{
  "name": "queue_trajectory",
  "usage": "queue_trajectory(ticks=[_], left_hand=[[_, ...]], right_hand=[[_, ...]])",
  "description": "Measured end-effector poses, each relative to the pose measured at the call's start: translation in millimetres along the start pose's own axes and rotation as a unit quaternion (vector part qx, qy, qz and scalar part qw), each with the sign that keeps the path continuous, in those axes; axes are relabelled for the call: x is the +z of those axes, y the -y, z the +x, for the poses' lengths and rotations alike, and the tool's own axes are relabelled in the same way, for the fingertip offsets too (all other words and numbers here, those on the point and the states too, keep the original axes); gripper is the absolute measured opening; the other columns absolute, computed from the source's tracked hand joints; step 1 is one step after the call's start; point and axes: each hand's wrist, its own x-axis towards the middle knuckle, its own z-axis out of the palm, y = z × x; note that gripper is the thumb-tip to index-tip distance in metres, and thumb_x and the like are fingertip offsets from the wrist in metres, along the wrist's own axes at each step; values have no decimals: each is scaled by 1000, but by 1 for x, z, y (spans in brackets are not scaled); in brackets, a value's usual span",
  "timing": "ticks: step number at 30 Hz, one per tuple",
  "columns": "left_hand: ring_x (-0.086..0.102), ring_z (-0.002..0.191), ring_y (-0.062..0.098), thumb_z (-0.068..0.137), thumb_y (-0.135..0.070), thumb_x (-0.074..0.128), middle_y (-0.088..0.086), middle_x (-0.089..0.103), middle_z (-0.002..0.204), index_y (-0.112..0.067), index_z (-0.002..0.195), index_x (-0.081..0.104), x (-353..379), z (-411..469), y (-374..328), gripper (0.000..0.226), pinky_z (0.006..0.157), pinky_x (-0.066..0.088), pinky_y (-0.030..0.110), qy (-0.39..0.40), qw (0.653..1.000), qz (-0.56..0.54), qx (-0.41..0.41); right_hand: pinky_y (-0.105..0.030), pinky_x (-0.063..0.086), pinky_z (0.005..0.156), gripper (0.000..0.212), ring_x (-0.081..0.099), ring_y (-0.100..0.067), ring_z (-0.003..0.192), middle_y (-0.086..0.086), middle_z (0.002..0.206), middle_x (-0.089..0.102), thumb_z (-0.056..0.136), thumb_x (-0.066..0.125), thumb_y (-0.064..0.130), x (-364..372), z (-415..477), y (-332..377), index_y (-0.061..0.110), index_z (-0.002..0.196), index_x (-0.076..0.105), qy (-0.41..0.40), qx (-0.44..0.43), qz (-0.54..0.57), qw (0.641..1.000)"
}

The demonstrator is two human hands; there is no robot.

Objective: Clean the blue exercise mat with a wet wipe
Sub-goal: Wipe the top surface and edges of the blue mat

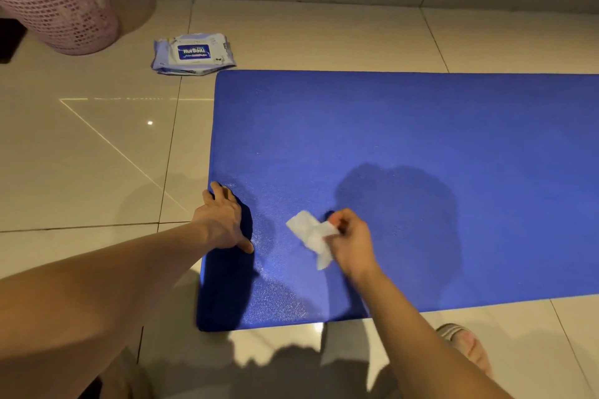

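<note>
**Wipe pinched, mat pinned**

Right grip (351,243) pinches crumpled white wet wipe (311,233): limp, light, bunch it for pressure. Left grip (223,220) flat, presses left end of blue textured exercise mat (389,126) lying on tiled floor (97,155); soft, may slide, pin it by that end

- The mat (389,139) runs off the right edge.
- The top-left corner cuts off the basket (55,0).
- My right hand (351,243) hides the end of the wipe (308,230) it pinches.
- The small print on the pack (193,53) is too small to read.
- My right arm (421,334) covers part of my foot (473,350).
</note>
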Motion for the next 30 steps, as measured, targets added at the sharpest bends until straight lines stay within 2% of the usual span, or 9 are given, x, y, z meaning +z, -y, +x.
queue_trajectory(ticks=[3,6,9,12,18,20,23,26,30], left_hand=[[12,152,45,65,-79,76,29,6,163,8,157,4,-1,-1,0,145,121,29,43,-1,1000,-4,1],[11,152,44,66,-78,76,28,7,162,9,156,6,-3,-2,-1,143,121,27,43,-4,1000,-5,5],[12,152,45,63,-79,77,28,7,162,8,156,5,1,0,0,146,120,30,43,-3,1000,-16,1],[15,150,44,59,-79,79,27,6,161,8,156,4,4,3,0,150,116,38,42,-4,999,-33,-7],[13,152,42,54,-75,85,24,4,162,4,157,5,9,6,5,153,116,39,45,-11,997,-76,0],[10,153,41,54,-75,85,23,0,164,3,158,3,10,7,7,154,117,38,46,-11,997,-80,-1],[8,153,43,55,-74,85,25,0,164,4,158,1,7,6,5,155,119,35,46,-8,997,-78,3],[9,153,44,56,-74,85,26,0,163,6,158,0,6,6,4,155,120,34,46,-5,998,-70,3],[6,154,44,56,-73,85,25,-4,165,5,158,-2,6,6,5,155,121,32,47,-6,997,-83,5]], right_hand=[[-39,48,65,16,56,-21,70,3,75,63,76,55,3,-41,7,-5,18,76,59,-102,7,-141,985],[-39,49,69,25,60,-31,90,-2,109,62,84,51,-1,-52,2,-11,13,98,66,-146,-38,-258,955],[-45,51,87,33,54,-38,112,-10,127,54,81,49,12,-27,-16,-34,5,112,59,-69,-90,-376,920],[-49,26,123,68,26,-39,149,-19,160,31,89,55,25,2,-33,-51,-3,149,38,-40,-85,-441,893],[-42,8,127,68,-7,-25,156,-9,170,-10,98,42,29,62,-64,-38,3,157,20,118,-218,-433,867],[-41,8,127,70,-5,-23,157,-9,170,-3,102,40,38,62,-62,-42,4,159,19,149,-254,-459,838],[-46,26,122,67,18,-27,154,-12,166,24,102,39,42,38,-48,-50,1,155,32,112,-303,-524,788],[-44,28,120,60,30,-28,148,-12,160,35,101,44,36,0,-34,-62,1,149,42,30,-247,-519,818],[-50,35,117,64,40,-31,145,-14,156,44,99,30,42,-32,-30,-72,3,146,50,-76,-138,-514,843]])
